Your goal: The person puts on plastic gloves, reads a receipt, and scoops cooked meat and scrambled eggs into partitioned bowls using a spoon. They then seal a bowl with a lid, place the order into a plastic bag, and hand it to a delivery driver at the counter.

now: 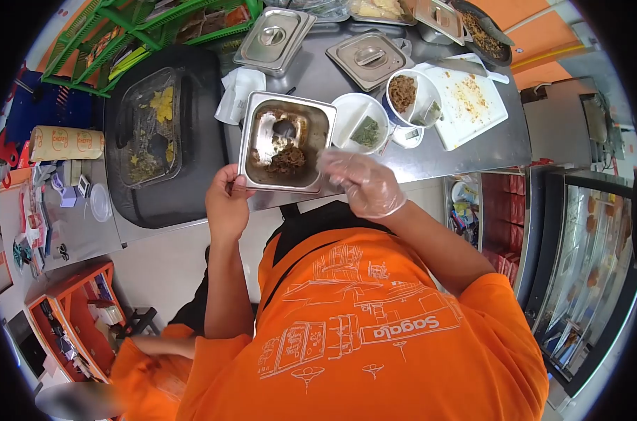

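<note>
A square stainless steel food pan [323, 112] is tilted toward me at the table's front edge. Dark brown shredded filling [286, 160] lies in a clump at its near side, with brown smears around it. My left hand [227, 200] is closed on the pan's near left corner, thumb over the rim. My right hand [366, 186], in a clear plastic glove, is by the pan's right rim with its fingers curled together. Its fingertips are blurred, so what they hold, if anything, is hidden. Beyond that hand is a white bowl [343, 105] with a divider and chopped green herbs.
A second white bowl [403, 81] holds brown filling, beside a white cutting board [473, 116] with crumbs and a knife [459, 65]. Lidded steel pans [273, 38] stand at the back. A black tray [199, 140] lies left. Another person's orange sleeve [139, 375] shows lower left.
</note>
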`<act>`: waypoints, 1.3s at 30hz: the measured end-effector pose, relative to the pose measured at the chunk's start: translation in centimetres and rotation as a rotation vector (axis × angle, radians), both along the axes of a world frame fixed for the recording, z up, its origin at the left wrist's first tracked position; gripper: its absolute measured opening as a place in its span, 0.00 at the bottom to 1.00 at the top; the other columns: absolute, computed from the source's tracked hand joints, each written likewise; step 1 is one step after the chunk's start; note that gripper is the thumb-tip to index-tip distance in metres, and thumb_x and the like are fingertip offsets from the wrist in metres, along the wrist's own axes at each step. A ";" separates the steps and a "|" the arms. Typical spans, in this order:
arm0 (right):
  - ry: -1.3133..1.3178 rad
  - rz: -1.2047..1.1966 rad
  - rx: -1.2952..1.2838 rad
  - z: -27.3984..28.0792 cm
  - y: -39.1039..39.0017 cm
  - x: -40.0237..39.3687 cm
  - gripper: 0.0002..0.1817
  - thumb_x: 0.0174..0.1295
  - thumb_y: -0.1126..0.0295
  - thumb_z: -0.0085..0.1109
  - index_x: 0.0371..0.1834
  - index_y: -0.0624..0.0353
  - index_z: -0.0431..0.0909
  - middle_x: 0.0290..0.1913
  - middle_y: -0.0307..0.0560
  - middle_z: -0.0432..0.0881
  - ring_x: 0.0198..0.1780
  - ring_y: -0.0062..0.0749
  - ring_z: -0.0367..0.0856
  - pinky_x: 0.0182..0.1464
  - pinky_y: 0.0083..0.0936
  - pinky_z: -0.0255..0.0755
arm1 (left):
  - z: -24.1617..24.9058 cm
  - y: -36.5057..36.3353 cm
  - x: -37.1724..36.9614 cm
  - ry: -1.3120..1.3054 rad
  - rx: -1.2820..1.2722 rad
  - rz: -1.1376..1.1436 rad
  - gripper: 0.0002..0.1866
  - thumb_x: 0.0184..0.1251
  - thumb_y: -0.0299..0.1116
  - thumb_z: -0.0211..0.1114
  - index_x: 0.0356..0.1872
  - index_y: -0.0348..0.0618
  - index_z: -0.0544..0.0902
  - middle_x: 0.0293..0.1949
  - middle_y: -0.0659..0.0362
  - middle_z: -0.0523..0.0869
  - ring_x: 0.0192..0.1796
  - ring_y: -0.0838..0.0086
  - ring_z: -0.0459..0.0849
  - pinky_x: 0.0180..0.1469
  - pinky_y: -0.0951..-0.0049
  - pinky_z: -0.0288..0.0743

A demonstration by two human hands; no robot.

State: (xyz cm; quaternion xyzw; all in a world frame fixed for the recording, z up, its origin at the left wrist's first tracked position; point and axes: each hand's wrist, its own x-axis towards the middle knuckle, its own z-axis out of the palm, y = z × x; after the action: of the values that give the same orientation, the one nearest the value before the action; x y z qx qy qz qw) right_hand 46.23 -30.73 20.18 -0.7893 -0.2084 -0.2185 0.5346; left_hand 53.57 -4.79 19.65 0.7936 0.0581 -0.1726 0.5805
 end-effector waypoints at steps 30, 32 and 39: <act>-0.058 -0.150 -0.091 -1.1 3.3 0.5 0.15 0.65 0.84 0.58 0.54 0.65 0.74 0.50 0.59 0.84 0.50 0.50 0.86 0.51 0.33 0.82 | 0.3 -0.9 -0.7 -0.002 -0.094 0.003 0.11 0.78 0.25 0.54 0.55 0.31 0.77 0.45 0.56 0.84 0.42 0.78 0.83 0.47 0.75 0.83; 0.059 -0.165 -0.065 -0.3 3.6 0.5 0.16 0.64 0.83 0.59 0.55 0.64 0.76 0.53 0.57 0.83 0.51 0.48 0.86 0.54 0.34 0.81 | 0.3 -0.8 -0.6 -0.006 -0.093 0.006 0.11 0.77 0.25 0.54 0.55 0.31 0.77 0.46 0.56 0.84 0.42 0.78 0.83 0.47 0.75 0.84; 0.133 0.003 -0.152 -1.6 2.9 0.9 0.12 0.66 0.81 0.58 0.52 0.62 0.79 0.52 0.56 0.85 0.54 0.45 0.85 0.57 0.32 0.80 | -0.2 -0.2 -0.8 -0.004 -0.085 0.001 0.12 0.78 0.24 0.53 0.56 0.31 0.76 0.47 0.56 0.83 0.43 0.78 0.82 0.48 0.75 0.84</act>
State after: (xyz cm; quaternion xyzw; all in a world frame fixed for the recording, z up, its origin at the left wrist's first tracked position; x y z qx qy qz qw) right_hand 47.15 -27.87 18.59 -0.8399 -0.1897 -0.1485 0.4863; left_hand 52.75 -5.03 19.43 0.7685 0.0501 -0.1732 0.6139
